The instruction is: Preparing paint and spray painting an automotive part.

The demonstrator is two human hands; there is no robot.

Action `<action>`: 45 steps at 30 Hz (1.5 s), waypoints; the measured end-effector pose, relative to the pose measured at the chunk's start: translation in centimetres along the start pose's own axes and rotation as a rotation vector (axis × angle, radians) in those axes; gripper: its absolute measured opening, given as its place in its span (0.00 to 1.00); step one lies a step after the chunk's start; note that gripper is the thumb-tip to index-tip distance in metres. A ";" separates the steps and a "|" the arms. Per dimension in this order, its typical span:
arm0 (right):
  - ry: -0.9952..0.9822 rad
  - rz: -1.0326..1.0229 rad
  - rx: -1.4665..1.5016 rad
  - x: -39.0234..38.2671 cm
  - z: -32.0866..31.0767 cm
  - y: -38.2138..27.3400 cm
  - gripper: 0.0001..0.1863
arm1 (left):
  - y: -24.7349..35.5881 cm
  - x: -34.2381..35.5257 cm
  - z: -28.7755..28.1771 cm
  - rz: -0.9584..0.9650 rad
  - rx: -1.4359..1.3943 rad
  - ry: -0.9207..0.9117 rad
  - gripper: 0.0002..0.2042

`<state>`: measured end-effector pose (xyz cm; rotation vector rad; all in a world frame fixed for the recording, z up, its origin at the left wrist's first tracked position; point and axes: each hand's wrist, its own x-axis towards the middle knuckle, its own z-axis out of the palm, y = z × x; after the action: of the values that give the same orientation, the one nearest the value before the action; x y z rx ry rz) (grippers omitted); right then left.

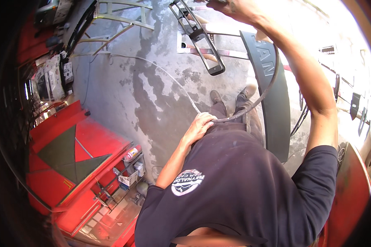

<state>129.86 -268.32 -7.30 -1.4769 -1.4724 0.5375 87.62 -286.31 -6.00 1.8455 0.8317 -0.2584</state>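
Note:
At my waist, my left hand (198,126) is closed round a hose (245,110), whose pale length runs off across the floor and whose darker length loops up toward my raised right arm. My right hand (231,8) is high at the top edge, its fingers curled on something dark that is cut off and too unclear to name. Below and left of that hand, a long black rectangular frame part (215,66) rests on a stand (185,48). Beneath my right forearm, a long dark grey panel with raised lettering (275,123) lies across the stand, beside my legs.
Red vehicle panels with dark triangles (90,140) fill the lower left, beside a small rack of containers (134,168). A metal stand (123,24) is at upper left, wrapped items (51,76) below it. More parts (354,105) and a red panel (350,185) are on the right.

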 end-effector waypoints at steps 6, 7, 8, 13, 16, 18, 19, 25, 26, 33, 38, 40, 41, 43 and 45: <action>-0.324 0.488 0.065 -9.0 -7.6 -4.7 0.29 | 0.7 0.9 -0.4 0.091 -0.021 -0.040 0.11; -0.328 0.490 0.066 -9.9 -7.8 -5.5 0.29 | 0.9 1.0 -0.4 0.131 -0.019 -0.037 0.11; -0.345 0.548 0.037 -10.8 -8.0 -6.1 0.29 | 1.0 1.0 -0.4 0.126 -0.024 -0.038 0.11; -0.339 0.495 0.022 -11.6 -7.7 -5.8 0.27 | 0.6 1.1 -0.1 0.126 0.003 -0.037 0.11; -0.015 0.002 -0.281 -11.2 -6.3 -5.6 0.27 | -0.3 0.9 -0.1 0.122 0.029 -0.032 0.11; -0.117 0.078 -0.132 -10.3 -5.8 -6.0 0.26 | -0.8 0.9 0.0 0.084 0.085 -0.014 0.11; -0.031 0.011 -0.018 -10.0 -5.3 -6.5 0.22 | -1.0 0.8 -0.1 0.067 0.070 -0.031 0.11; -0.248 0.215 -0.375 -13.7 -7.6 -10.6 0.23 | -0.4 1.1 -0.1 0.054 0.116 -0.119 0.12; -0.288 0.146 -0.273 -14.7 -8.0 -11.2 0.23 | -0.1 1.2 0.2 0.091 0.118 -0.130 0.12; -0.508 0.317 -0.097 -18.5 -9.1 -12.5 0.28 | 0.6 1.3 1.4 0.129 0.036 -0.188 0.12; -0.392 0.404 -0.245 -14.7 -6.7 -8.5 0.27 | -0.1 0.8 1.7 0.115 0.109 -0.176 0.12; -0.258 0.151 0.034 -11.8 -4.4 -7.1 0.25 | -0.3 0.6 1.9 0.105 0.117 -0.140 0.11; -0.226 0.058 -0.124 -11.8 -4.5 -6.6 0.22 | -0.4 0.5 1.9 0.099 0.119 -0.102 0.10; -0.155 0.059 -0.050 -11.6 -4.7 -6.2 0.20 | -0.5 0.2 1.9 0.079 0.135 -0.103 0.10; -0.087 0.066 0.025 -12.6 -5.3 -6.8 0.19 | -0.5 0.1 1.7 0.061 0.143 -0.112 0.11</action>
<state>128.48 -282.94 -3.07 -1.5030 -1.4829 0.6657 87.71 -287.61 -7.18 1.9671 0.6936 -0.3868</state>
